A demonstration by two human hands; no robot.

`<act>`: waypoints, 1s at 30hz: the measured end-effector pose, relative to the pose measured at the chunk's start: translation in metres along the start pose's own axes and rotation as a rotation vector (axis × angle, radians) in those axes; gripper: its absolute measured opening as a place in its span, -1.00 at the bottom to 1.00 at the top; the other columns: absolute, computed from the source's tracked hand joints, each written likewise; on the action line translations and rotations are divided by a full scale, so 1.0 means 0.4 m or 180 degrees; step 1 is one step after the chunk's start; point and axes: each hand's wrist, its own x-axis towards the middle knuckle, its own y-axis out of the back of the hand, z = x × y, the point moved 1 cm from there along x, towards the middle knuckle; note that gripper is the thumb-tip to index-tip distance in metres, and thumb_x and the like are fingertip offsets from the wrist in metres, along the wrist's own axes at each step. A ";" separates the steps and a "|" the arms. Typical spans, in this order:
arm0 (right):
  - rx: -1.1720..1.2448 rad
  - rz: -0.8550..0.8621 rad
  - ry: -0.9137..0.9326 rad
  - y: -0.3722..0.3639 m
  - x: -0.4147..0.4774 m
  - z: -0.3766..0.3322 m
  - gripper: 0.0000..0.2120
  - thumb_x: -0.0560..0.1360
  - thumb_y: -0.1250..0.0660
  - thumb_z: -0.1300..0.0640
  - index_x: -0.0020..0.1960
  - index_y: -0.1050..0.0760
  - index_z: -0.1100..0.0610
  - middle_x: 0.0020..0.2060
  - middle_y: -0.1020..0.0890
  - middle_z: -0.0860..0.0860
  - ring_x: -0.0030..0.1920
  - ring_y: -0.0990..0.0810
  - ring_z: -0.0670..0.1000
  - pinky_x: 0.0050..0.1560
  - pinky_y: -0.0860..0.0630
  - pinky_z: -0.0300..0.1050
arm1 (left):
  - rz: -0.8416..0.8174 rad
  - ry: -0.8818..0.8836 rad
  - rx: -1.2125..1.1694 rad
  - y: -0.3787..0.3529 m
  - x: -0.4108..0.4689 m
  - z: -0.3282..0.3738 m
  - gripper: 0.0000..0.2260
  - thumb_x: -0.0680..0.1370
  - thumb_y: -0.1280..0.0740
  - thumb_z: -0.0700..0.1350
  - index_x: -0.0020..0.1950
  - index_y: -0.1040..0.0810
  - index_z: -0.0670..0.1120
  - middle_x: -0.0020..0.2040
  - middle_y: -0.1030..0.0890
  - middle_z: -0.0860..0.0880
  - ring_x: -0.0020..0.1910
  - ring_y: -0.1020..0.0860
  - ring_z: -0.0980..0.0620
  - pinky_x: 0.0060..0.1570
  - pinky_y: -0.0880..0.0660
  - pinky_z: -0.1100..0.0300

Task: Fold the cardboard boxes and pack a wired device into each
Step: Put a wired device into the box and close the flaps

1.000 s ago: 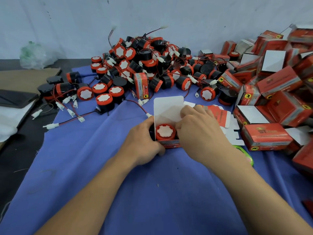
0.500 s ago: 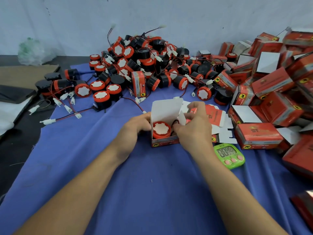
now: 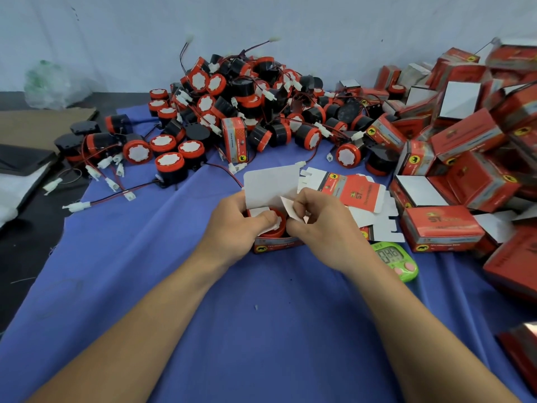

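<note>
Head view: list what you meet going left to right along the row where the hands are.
Loose white connector → left hand → right hand, both hands gripping the open box → green timer → closed red box.

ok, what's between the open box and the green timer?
Head view: the right hand, pinching a flap of the box, and its wrist fill that stretch up to the timer.
</note>
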 end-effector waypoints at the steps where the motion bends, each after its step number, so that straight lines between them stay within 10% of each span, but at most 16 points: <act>1: 0.0007 -0.0089 0.0057 0.004 -0.002 -0.002 -0.81 0.44 -0.42 0.17 -0.18 -0.39 0.06 -0.32 -0.53 -0.06 -0.35 -0.36 -0.08 -0.29 -0.33 -0.10 | -0.0004 -0.0001 -0.0014 0.000 0.001 -0.001 -0.71 0.39 -0.44 -0.03 0.10 -0.71 0.10 0.03 -0.76 0.12 0.05 -0.71 0.06 0.16 -0.63 -0.10; 6: 0.0508 -0.0354 0.0112 0.015 -0.012 -0.007 -0.77 0.66 -0.26 0.12 0.09 -0.68 -0.08 -0.25 -0.64 -0.34 -0.29 -0.54 -0.32 -0.21 -0.40 -0.42 | -0.0019 -0.0072 -0.0071 0.007 0.005 -0.010 -0.75 0.54 -0.48 -0.22 0.10 -0.69 0.12 0.05 -0.76 0.13 0.05 -0.71 0.09 0.15 -0.64 -0.04; 12: 0.1058 0.0453 -0.0620 -0.019 0.010 0.015 -0.70 0.51 -0.42 0.25 0.00 -0.40 -0.11 -0.09 -0.73 -0.13 -0.22 -0.61 0.01 -0.28 -0.48 0.00 | -0.0110 -0.0041 -0.0241 0.008 0.005 -0.012 -0.71 0.56 -0.45 -0.28 0.13 -0.68 0.09 0.05 -0.76 0.11 0.04 -0.72 0.10 0.08 -0.64 0.09; 18: 0.1249 0.0069 -0.0049 -0.008 0.024 0.009 -0.57 0.49 -0.36 0.47 -0.08 -0.75 -0.05 -0.12 -0.75 -0.11 -0.21 -0.67 -0.03 -0.26 -0.55 -0.20 | 0.0586 -0.0726 0.0215 0.028 -0.004 -0.005 -0.71 0.44 -0.59 -0.24 -0.11 -0.73 0.19 -0.11 -0.73 0.19 -0.04 -0.68 0.09 0.06 -0.61 -0.04; 24: 0.1112 -0.0460 -0.0387 0.030 0.013 0.018 -0.50 0.51 -0.18 0.51 -0.03 -0.77 0.05 0.21 -0.68 -0.12 0.06 -0.66 -0.25 -0.34 -0.43 -0.32 | -0.0509 -0.0391 0.0346 0.096 0.006 0.009 -0.67 0.36 -0.39 -0.28 -0.09 -0.80 0.10 0.03 -0.75 0.18 0.17 -0.64 0.15 0.20 -0.58 0.11; 27: 0.0557 -0.0531 -0.0084 0.040 -0.005 0.012 -0.63 0.49 -0.29 0.26 0.07 -0.74 -0.11 0.28 -0.62 -0.21 0.22 -0.59 -0.28 -0.18 -0.48 -0.33 | -0.0709 -0.0467 0.0539 0.109 -0.006 0.011 -0.64 0.32 -0.33 -0.15 0.00 -0.79 0.11 0.12 -0.71 0.26 0.28 -0.54 0.31 0.18 -0.48 0.32; 30: -0.0156 -0.0768 0.0045 0.049 -0.014 0.005 -0.55 0.27 -0.49 -0.12 0.16 -0.62 -0.31 0.28 -0.57 -0.34 -0.07 -0.64 -0.09 -0.02 -0.61 -0.06 | -0.0677 -0.1022 0.1260 0.105 -0.029 0.011 -0.71 0.41 -0.54 0.07 0.13 -0.72 0.23 0.19 -0.63 0.36 0.30 -0.51 0.33 0.18 -0.38 0.48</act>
